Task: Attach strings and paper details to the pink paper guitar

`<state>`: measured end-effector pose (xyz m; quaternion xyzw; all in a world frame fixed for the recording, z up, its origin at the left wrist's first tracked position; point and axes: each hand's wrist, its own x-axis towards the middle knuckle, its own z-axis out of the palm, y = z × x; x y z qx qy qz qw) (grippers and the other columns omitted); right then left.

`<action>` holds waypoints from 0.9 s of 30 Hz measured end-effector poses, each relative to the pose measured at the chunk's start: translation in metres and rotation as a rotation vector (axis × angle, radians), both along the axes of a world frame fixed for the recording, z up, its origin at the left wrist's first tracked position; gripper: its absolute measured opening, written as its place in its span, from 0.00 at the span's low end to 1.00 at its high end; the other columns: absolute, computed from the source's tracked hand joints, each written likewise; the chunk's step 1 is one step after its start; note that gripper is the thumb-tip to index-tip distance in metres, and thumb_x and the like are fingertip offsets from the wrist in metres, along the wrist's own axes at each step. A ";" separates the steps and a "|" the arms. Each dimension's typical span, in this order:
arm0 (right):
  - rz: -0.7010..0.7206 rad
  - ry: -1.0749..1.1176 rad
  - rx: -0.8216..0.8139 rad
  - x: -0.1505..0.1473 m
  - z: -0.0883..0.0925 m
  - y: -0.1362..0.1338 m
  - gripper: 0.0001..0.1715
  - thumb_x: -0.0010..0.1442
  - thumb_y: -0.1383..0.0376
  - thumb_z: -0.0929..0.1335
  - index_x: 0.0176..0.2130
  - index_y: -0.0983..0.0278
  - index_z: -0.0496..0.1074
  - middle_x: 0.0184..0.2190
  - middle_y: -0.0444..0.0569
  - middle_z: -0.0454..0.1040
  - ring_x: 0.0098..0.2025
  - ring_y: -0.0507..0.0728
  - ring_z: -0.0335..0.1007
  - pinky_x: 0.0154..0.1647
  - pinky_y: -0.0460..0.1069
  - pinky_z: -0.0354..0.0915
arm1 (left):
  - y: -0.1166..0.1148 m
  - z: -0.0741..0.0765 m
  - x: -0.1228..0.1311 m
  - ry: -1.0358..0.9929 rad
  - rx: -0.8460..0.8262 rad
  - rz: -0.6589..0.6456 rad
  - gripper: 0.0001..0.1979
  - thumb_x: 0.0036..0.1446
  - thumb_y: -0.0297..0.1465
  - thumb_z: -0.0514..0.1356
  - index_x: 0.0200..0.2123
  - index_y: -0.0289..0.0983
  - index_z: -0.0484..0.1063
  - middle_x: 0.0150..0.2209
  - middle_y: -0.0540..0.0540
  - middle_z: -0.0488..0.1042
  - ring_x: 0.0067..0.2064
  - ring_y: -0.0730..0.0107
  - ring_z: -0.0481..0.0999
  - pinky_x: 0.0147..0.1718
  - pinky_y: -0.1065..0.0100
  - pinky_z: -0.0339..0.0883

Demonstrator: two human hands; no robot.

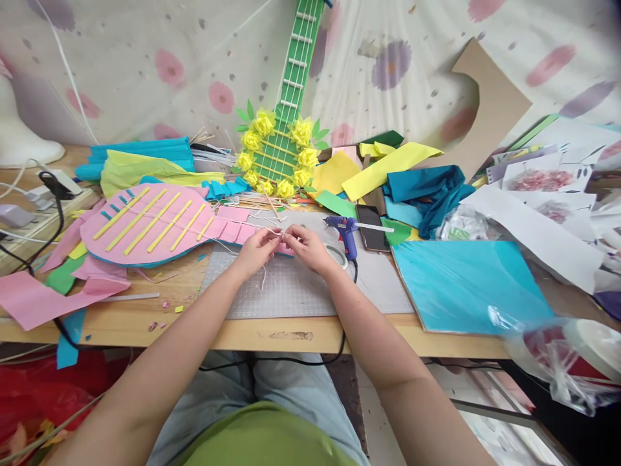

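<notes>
- Bags: a clear plastic bag (557, 362) hangs over the near right corner of the table (194, 330). It holds something red and something white, both too blurred to name. A second crumpled bag (456, 225) lies behind the turquoise board (460, 281), with a bit of green showing inside.
- Writing: the printed sheets (543, 178) at far right carry pictures, and any text on them is too small to read. The phone (371, 226) lies with its screen dark.
- Left hand (255, 249): thumb and fingertips are pinched shut on pale strings (264, 277), whose loose ends trail onto the grey cutting mat (291, 291).
- Right hand (305, 246): it is likewise closed to a pinch on the same strings, its fingertips almost meeting the left hand's.
- Pink paper guitar (150, 226): it lies flat on the table left of the hands, with yellow strips across its body. Its neck end reaches the spot where both hands pinch.
- Nearby: a blue glue gun (345, 230) stands just right of the right hand, with a tape roll (339, 255) beside it. A green guitar (281, 152) ringed with yellow paper flowers leans against the backdrop.
</notes>
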<state>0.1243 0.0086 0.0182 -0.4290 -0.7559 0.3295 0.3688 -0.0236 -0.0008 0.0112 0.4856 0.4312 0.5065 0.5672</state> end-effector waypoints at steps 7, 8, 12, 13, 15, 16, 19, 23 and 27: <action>-0.130 -0.341 0.037 0.018 0.005 0.002 0.12 0.56 0.61 0.59 0.27 0.63 0.67 0.23 0.42 0.67 0.27 0.49 0.60 0.29 0.44 0.53 | 0.001 -0.004 -0.003 -0.088 -0.028 0.137 0.09 0.45 0.28 0.63 0.31 0.33 0.69 0.26 0.49 0.72 0.17 0.84 0.60 0.12 0.79 0.51; -0.157 -0.420 0.034 0.024 0.008 0.000 0.12 0.56 0.61 0.60 0.28 0.63 0.67 0.23 0.43 0.69 0.27 0.50 0.61 0.28 0.44 0.53 | 0.001 -0.004 -0.005 -0.115 -0.042 0.154 0.09 0.45 0.29 0.63 0.31 0.33 0.69 0.28 0.49 0.73 0.17 0.85 0.59 0.11 0.79 0.51; -0.297 -0.811 -0.025 0.046 0.024 -0.011 0.10 0.53 0.63 0.63 0.35 0.64 0.68 0.34 0.52 0.74 0.34 0.56 0.68 0.31 0.47 0.56 | 0.000 0.000 -0.010 -0.194 -0.103 0.129 0.09 0.44 0.29 0.64 0.30 0.33 0.68 0.28 0.50 0.72 0.15 0.88 0.55 0.11 0.80 0.50; -0.320 -0.900 -0.056 0.048 0.026 -0.015 0.13 0.52 0.63 0.63 0.38 0.66 0.68 0.38 0.55 0.73 0.37 0.58 0.69 0.32 0.48 0.58 | 0.000 0.001 -0.011 -0.208 -0.114 0.119 0.09 0.43 0.29 0.64 0.30 0.34 0.68 0.28 0.50 0.72 0.15 0.89 0.54 0.11 0.81 0.50; -0.356 -1.034 -0.133 0.048 0.028 -0.023 0.18 0.53 0.64 0.63 0.43 0.69 0.67 0.42 0.61 0.72 0.42 0.61 0.69 0.35 0.50 0.60 | 0.000 0.002 -0.013 -0.231 -0.133 0.104 0.09 0.43 0.29 0.64 0.30 0.34 0.69 0.29 0.50 0.72 0.15 0.90 0.53 0.11 0.81 0.52; -0.373 -1.068 -0.161 0.046 0.027 -0.026 0.19 0.53 0.64 0.63 0.45 0.70 0.66 0.43 0.63 0.71 0.43 0.62 0.70 0.36 0.50 0.61 | 0.000 0.002 -0.014 -0.240 -0.142 0.095 0.09 0.43 0.30 0.64 0.29 0.34 0.69 0.29 0.50 0.72 0.15 0.90 0.53 0.11 0.81 0.53; -0.436 -1.067 -0.159 0.040 0.020 -0.031 0.22 0.54 0.63 0.62 0.47 0.73 0.65 0.44 0.67 0.70 0.43 0.64 0.70 0.37 0.52 0.63 | 0.002 0.000 -0.018 -0.263 -0.153 0.058 0.10 0.43 0.31 0.65 0.29 0.33 0.70 0.30 0.49 0.73 0.15 0.91 0.52 0.12 0.83 0.55; -0.479 -1.027 -0.147 0.038 0.010 -0.026 0.22 0.54 0.61 0.62 0.44 0.74 0.67 0.42 0.68 0.71 0.43 0.65 0.71 0.37 0.53 0.63 | 0.003 -0.004 -0.023 -0.271 -0.150 0.032 0.11 0.42 0.32 0.66 0.29 0.33 0.71 0.33 0.48 0.73 0.16 0.92 0.52 0.13 0.84 0.55; -0.499 -0.977 -0.147 0.042 0.007 -0.021 0.20 0.55 0.58 0.61 0.41 0.70 0.69 0.39 0.65 0.73 0.41 0.65 0.71 0.35 0.53 0.62 | 0.001 -0.005 -0.025 -0.245 -0.131 0.052 0.11 0.41 0.32 0.66 0.29 0.33 0.71 0.34 0.48 0.74 0.16 0.91 0.53 0.13 0.83 0.56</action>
